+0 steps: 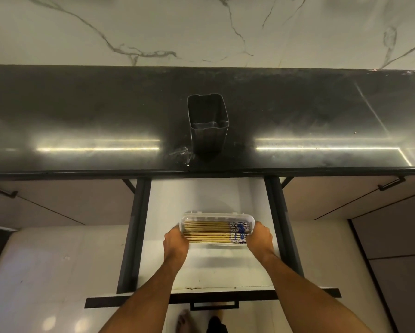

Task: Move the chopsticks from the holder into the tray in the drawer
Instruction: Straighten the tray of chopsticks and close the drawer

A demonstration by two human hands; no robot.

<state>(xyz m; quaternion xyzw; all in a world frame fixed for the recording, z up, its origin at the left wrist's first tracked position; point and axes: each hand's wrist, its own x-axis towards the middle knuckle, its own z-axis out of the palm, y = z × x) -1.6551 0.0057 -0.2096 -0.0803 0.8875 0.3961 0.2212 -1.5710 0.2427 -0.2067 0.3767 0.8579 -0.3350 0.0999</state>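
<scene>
Both hands, left hand (176, 239) and right hand (260, 235), are clamped on the short ends of the clear plastic tray (216, 216) sitting in the open drawer (168, 200). Chopsticks (208, 233) lie flat inside it, blue patterned ends to the right (looks like all of them). Up on the black table (81, 111) the metal holder (207, 123) looks empty. Light, stiff sticks, but they'll probably roll, so I'd keep the tray level and gripped by the ends

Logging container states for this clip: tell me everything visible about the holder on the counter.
The dark, glossy rectangular holder stands upright near the front edge of the black polished countertop, above the open drawer. It is tall, with rounded corners and an open top; its inside looks empty. Neither hand touches it.
</scene>
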